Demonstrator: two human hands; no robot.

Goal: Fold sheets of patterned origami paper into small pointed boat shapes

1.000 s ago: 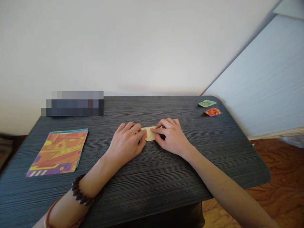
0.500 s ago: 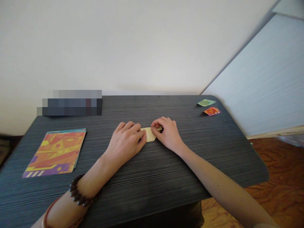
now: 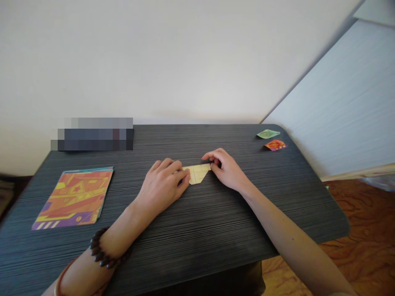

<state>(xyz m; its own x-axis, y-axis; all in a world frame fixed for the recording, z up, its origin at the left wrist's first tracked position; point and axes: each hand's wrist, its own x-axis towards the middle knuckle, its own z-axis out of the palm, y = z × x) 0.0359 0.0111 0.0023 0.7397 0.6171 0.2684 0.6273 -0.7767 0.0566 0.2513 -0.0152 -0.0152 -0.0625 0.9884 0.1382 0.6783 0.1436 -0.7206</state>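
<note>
A small folded piece of pale yellow paper (image 3: pixel 199 173) lies on the dark table, its lower right side cut off at a slant. My left hand (image 3: pixel 165 179) grips the paper's left end between thumb and fingers, which cover that part. At the opposite end, my right hand (image 3: pixel 226 168) has its thumb and a curled finger at the pointed right tip. The right index finger stretches out above the paper's upper edge.
A stack of patterned paper sheets (image 3: pixel 75 197), orange on top, lies at the left. Behind it is a blurred-out object (image 3: pixel 92 137). Folded green paper (image 3: pixel 268 134) and folded orange paper (image 3: pixel 276 144) sit near the table's far right corner. A wall runs along the back.
My right hand has slid right along the paper to its tip, uncovering more of the yellow surface. The index finger has lifted and straightened. My left hand has stayed in place.
</note>
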